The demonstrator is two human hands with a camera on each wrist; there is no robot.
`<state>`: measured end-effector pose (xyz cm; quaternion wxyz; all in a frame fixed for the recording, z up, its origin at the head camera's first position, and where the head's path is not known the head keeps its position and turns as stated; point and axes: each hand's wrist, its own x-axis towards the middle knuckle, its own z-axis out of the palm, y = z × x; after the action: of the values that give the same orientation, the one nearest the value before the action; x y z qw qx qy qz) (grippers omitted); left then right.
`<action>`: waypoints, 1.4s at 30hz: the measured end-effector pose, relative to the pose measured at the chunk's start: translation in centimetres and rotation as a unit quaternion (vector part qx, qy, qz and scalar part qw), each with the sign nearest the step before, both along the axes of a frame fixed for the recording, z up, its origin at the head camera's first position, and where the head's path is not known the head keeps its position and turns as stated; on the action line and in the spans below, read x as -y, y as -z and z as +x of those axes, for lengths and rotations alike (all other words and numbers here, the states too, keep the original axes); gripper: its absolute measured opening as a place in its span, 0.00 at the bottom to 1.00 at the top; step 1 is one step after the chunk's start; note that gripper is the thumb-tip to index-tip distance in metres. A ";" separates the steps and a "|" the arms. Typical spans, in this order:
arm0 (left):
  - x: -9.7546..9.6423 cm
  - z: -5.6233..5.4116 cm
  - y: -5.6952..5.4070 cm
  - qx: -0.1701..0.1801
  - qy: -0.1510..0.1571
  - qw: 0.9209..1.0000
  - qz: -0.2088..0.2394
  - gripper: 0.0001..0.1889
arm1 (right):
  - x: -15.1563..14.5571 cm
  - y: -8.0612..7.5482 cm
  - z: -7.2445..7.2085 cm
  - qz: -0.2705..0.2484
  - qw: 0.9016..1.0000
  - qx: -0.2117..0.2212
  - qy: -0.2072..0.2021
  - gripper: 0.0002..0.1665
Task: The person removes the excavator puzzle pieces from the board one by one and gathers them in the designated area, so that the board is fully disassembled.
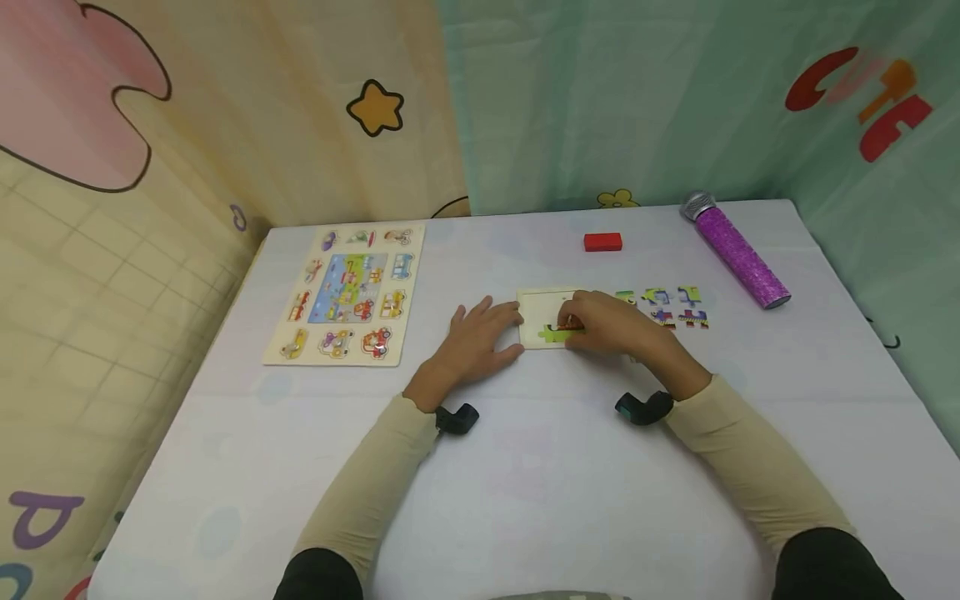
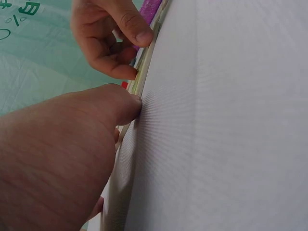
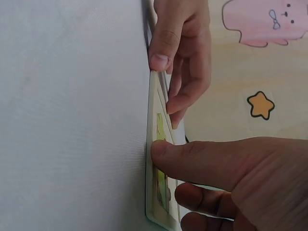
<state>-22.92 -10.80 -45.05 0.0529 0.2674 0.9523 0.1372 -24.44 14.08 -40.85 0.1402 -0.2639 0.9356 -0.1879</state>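
In the head view a small pale puzzle tray (image 1: 542,303) lies between the two hands, with a light green puzzle piece (image 1: 553,334) set along its near side. My left hand (image 1: 477,343) is spread at the tray's left end, fingertips and thumb touching its edge. Over the tray's right part, my right hand (image 1: 611,323) bends its thumb and fingers about a red-brown puzzle piece (image 1: 571,323), partly hidden by them. The right wrist view shows the right thumb (image 3: 166,150) down on the tray, overlapping green pieces (image 3: 160,180).
Several loose puzzle pieces (image 1: 663,317) lie right of the tray. A larger picture puzzle board (image 1: 405,321) is at the left. Toward the back are a red block (image 1: 602,242) and a purple glittery microphone (image 1: 742,257). Printed curtains (image 1: 600,100) border the table.
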 end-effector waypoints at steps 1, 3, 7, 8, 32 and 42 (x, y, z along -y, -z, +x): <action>0.0 0.0 0.0 -0.001 0.000 1.000 -0.001 0.25 | 0.0 0.0 0.0 -0.004 1.000 0.005 0.003 0.15; -0.1 0.0 -0.1 -0.002 -0.001 1.000 -0.002 0.26 | -0.1 0.1 -0.1 -0.014 1.000 0.015 0.006 0.15; -0.1 0.1 -0.3 0.002 -0.002 1.000 -0.003 0.26 | -0.1 0.1 0.0 -0.030 0.999 0.030 0.013 0.17; -0.1 0.1 -0.3 0.002 -0.001 1.000 -0.003 0.26 | -0.1 0.1 0.0 -0.033 0.999 0.031 0.014 0.17; -0.4 0.1 -0.2 0.005 0.007 1.000 -0.012 0.26 | -4.6 -1.7 0.3 -0.136 0.987 0.062 0.058 0.09; -0.2 0.0 -0.2 0.000 0.000 1.000 -0.007 0.26 | -13.7 -1.6 2.5 -0.156 0.973 0.113 0.128 0.08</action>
<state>-22.87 -10.61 -44.82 0.0549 0.2667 0.9533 0.1307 -21.90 27.81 -39.28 0.1772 -0.1381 0.8988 -0.3764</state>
